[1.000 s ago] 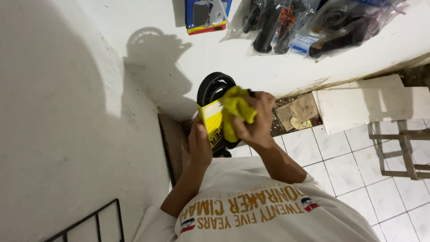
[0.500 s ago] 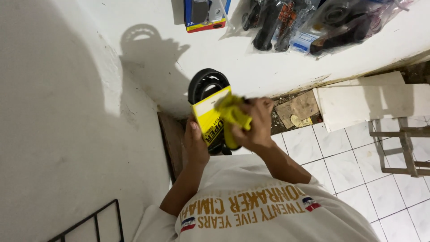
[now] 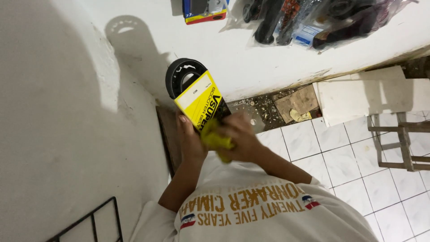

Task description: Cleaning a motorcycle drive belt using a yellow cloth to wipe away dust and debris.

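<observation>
A: Nearest to us, what do we hold?

B: Our left hand (image 3: 190,143) holds the belt (image 3: 179,76) by the lower end of its yellow sleeve (image 3: 200,101), fingers closed around the edge. Our right hand (image 3: 239,141) presses a yellow cloth (image 3: 216,140) against the same lower end, fingers bunched on the cloth. The belt is in the air before our chest, tilted, with the black loop pointing up and away from us.

A: How will it handle, in our judgement?

B: We think it is light. The rubber loop looks flexible but springy, so it keeps its shape. The card sleeve is stiff but thin, and it looks smooth, so it may slide along the rubber if we pull on it alone. Better to take hold where sleeve and belt are gripped together, as the left hand does, or on the bare black loop. It does not seem fragile. The cloth is soft and limp.

A: And the room?

B: Below us is a floor (image 3: 340,166) of white tiles, broken near the wall, with rubble (image 3: 264,107) and a board (image 3: 298,101) lying there. A wooden frame (image 3: 398,143) stands at the right. A white wall (image 3: 58,125) is close at the left. Further away, bagged parts (image 3: 322,20) hang on the far wall.
</observation>
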